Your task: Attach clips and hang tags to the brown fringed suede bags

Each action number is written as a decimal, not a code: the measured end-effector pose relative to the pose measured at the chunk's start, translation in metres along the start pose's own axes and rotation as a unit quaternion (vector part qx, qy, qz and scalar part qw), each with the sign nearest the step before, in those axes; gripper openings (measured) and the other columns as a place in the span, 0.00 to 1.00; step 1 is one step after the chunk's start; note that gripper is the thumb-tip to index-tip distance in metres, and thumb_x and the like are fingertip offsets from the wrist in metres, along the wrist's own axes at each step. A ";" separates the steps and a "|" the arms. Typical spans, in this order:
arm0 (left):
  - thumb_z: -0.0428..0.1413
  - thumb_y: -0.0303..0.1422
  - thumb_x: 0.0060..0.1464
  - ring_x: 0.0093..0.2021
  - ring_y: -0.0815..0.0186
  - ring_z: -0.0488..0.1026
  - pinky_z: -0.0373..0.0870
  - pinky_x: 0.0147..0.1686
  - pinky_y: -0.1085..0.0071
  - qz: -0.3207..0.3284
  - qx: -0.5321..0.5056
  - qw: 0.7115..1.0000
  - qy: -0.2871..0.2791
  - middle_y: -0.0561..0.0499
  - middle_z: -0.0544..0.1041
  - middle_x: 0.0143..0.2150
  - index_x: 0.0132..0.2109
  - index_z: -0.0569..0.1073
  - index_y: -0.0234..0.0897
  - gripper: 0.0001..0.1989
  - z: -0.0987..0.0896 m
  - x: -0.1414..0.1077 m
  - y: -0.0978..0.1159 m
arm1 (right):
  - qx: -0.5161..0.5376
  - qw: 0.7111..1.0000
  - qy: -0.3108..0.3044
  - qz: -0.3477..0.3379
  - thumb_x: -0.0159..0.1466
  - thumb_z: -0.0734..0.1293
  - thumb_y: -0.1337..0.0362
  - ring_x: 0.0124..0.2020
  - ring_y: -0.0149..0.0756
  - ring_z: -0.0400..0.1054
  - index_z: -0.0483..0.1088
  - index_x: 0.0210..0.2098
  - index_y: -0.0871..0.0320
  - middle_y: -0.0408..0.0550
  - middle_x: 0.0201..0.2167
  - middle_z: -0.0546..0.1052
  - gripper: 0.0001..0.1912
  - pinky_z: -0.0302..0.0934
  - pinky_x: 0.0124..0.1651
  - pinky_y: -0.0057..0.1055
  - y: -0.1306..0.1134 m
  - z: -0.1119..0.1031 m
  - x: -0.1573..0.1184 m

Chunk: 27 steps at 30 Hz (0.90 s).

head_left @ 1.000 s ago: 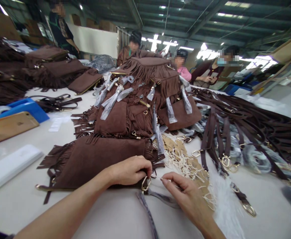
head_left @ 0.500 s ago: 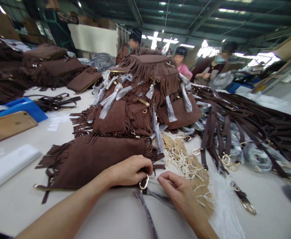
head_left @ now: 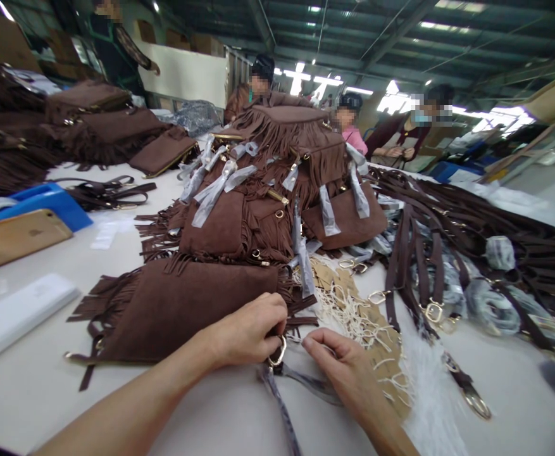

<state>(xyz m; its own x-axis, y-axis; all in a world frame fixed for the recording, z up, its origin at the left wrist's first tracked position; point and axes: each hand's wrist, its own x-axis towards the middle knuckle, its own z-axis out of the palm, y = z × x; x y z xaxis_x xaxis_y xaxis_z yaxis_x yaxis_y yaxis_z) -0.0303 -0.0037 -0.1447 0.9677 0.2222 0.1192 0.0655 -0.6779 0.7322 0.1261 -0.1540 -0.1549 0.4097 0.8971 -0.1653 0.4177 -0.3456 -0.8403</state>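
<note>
My left hand [head_left: 257, 328] is closed at the near right corner of a brown fringed bag [head_left: 201, 307]. Its fingers pinch by a gold oval clasp [head_left: 281, 352], whose top they partly cover. From the clasp hangs a strap wrapped in clear plastic [head_left: 278, 400], one length toward me and another running right, under my right hand [head_left: 342, 366]. The right hand's fingers are curled with the thumb close to them, just right of the clasp. Whatever lies between those fingers is too thin or hidden to make out.
A heap of fringed bags [head_left: 268, 190] rises behind. On the right lie dark straps [head_left: 433, 253], white strings on brown tags [head_left: 348, 310] and clear plastic strands [head_left: 431, 386]. At left are a gold phone [head_left: 21, 237] and blue tape dispenser [head_left: 63, 206]. Several people work beyond.
My left hand's fingers have tilted slightly down over the clasp. The right hand has barely moved. At the back left, a person's arm has lowered.
</note>
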 end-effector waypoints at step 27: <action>0.55 0.19 0.54 0.45 0.65 0.71 0.66 0.47 0.72 0.031 -0.014 0.999 -0.002 0.50 0.75 0.42 0.33 0.78 0.38 0.11 0.000 -0.003 -0.005 | -0.145 0.982 0.075 -0.090 0.61 0.62 0.52 0.22 0.36 0.69 0.78 0.30 0.54 0.42 0.20 0.76 0.17 0.59 0.27 0.28 0.013 -0.002 -0.002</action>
<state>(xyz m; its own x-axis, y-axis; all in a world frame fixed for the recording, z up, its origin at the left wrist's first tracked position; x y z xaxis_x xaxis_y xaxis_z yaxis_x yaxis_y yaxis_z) -0.0339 -0.0009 -0.1484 0.9708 0.1765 0.1622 -0.0022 -0.6699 0.7424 0.1321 -0.1610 -0.1647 0.4138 0.9078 0.0690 0.6990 -0.2682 -0.6629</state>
